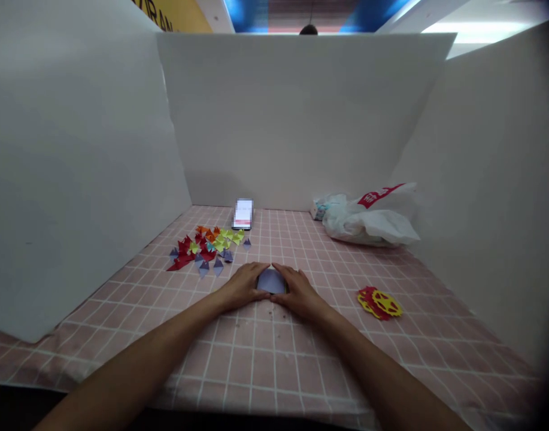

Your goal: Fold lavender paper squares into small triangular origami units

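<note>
A lavender sheet of paper [271,281] lies at the middle of the table, between my two hands. My left hand [244,284] closes on its left edge, thumb near the bottom and fingertips near the top. On the opposite edge my right hand [300,290] grips in the same way, and the fingertips of both hands almost meet above the paper. A thin yellowish edge shows beside the right fingers; whether more sheets lie underneath, I cannot tell. Beyond my left hand sits a pile of small folded paper pieces [206,255] in red, orange, yellow-green and lavender.
A phone [243,214] leans upright at the back. A white plastic bag [372,224] and a small box [318,208] stand back right. Red and yellow gear-shaped cutouts [379,303] lie right of my hands. White panels [296,120] enclose the checked pink tablecloth [256,377].
</note>
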{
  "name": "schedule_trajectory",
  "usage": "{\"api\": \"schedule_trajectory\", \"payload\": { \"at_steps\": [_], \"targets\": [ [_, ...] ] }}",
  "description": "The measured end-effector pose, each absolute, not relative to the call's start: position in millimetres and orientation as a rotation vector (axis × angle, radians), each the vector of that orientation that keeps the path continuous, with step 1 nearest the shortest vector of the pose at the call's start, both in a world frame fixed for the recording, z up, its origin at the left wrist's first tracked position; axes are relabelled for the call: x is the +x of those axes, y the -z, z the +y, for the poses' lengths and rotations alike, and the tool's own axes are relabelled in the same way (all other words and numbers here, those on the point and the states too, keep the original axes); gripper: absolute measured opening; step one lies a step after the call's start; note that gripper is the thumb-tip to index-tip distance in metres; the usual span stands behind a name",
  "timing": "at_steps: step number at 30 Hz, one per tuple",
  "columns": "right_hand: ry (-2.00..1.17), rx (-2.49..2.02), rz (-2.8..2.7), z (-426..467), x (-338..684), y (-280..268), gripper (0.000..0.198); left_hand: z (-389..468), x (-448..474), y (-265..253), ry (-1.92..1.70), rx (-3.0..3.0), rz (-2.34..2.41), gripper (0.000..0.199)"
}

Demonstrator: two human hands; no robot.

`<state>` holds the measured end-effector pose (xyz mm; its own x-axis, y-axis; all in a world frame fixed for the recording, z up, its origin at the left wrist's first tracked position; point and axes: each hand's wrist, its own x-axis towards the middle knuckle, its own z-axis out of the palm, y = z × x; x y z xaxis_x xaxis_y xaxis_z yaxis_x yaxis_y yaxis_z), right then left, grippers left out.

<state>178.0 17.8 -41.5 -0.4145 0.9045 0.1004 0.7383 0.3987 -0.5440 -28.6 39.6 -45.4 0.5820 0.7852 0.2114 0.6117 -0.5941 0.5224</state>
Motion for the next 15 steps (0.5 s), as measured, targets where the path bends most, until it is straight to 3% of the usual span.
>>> {"api": "schedule_trajectory", "payload": {
  "at_steps": [15],
  "targets": [
    [-0.668,-1.313,-2.27,14,180,35,0.082,32,-38,44,-0.618,2.356,1.119,0.077]
  ]
}}
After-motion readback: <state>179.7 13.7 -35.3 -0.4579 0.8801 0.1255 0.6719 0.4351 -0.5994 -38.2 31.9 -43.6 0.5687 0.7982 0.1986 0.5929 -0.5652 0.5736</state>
